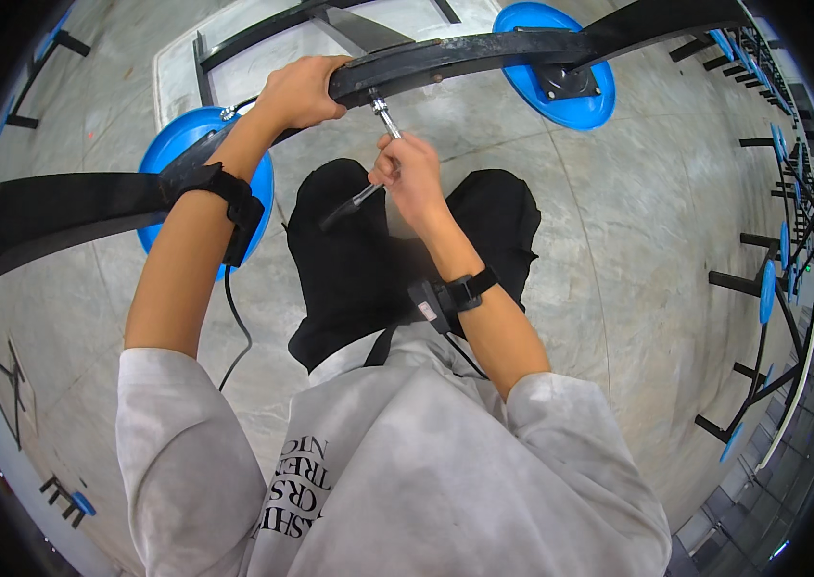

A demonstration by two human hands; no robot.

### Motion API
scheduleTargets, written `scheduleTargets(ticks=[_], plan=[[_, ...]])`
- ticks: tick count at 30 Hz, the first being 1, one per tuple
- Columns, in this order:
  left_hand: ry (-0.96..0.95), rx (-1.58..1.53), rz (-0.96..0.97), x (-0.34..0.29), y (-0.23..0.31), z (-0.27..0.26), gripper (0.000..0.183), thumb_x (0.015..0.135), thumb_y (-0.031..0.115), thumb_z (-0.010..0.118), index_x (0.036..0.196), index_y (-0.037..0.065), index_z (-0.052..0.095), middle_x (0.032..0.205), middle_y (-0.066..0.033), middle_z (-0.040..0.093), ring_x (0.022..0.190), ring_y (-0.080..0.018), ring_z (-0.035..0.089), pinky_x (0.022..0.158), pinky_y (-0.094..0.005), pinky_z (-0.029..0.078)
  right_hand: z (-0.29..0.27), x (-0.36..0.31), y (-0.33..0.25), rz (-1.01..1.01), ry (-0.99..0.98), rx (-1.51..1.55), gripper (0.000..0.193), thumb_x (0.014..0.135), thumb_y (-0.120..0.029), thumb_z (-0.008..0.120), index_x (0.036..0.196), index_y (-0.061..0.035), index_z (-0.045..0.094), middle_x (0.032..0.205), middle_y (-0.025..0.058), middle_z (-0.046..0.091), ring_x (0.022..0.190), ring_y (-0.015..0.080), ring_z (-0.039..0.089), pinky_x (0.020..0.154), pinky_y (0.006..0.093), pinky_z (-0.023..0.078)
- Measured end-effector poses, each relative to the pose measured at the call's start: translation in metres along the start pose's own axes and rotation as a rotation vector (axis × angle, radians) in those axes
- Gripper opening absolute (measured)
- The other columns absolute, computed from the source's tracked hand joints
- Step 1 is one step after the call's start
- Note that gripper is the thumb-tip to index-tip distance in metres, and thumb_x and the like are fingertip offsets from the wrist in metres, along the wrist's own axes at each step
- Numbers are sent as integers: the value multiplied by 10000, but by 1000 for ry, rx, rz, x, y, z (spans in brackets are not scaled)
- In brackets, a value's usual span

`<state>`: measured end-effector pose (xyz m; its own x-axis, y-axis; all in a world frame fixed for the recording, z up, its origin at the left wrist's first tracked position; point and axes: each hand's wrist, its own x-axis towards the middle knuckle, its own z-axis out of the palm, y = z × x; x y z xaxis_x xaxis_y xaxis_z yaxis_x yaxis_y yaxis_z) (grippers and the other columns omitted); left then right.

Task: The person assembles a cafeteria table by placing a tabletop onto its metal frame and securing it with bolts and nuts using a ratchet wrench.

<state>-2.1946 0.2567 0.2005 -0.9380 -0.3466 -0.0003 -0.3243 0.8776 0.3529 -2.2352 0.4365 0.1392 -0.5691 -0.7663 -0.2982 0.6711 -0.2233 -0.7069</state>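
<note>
A black metal beam (pixel 465 56) runs across in front of me. My left hand (pixel 301 93) is closed around it left of the middle, with the thumb on the near side and the other fingers partly hidden. In my right hand (pixel 409 173) is a socket wrench (pixel 386 116), gripped at mid-length. Its chrome socket end meets the near side of the beam, just right of my left hand. The dark handle sticks out of my fist toward the lower left, over my knee. Whatever fastener sits under the socket is hidden.
Round blue seats are fixed to the beam, one at the left (pixel 159 154) and one at the right (pixel 599 101). A whitish sheet (pixel 176 72) with black frame parts lies beyond. More black frames with blue seats (pixel 768 291) line the right side. Grey floor surrounds my knees.
</note>
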Motion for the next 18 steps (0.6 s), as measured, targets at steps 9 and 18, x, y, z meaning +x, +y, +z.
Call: scheduleTargets(ticks=[9, 18], plan=[[0, -1, -9, 1, -2, 3, 586, 526, 203, 636, 1105, 157, 559, 937, -108, 618, 877, -293, 579, 755, -378, 464, -5, -1, -7, 17, 10, -21, 62, 744, -31, 456, 771, 12, 491, 530, 40, 428, 445, 115, 376, 488, 261, 350], [7, -24, 15, 2, 1, 4, 581, 519, 191, 631, 1095, 147, 565, 925, -114, 621, 869, -300, 578, 752, -374, 464, -23, 7, -9, -309, 2, -814, 69, 705, -52, 494, 745, 4, 502, 530, 61, 491, 445, 186, 469, 455, 311, 370]])
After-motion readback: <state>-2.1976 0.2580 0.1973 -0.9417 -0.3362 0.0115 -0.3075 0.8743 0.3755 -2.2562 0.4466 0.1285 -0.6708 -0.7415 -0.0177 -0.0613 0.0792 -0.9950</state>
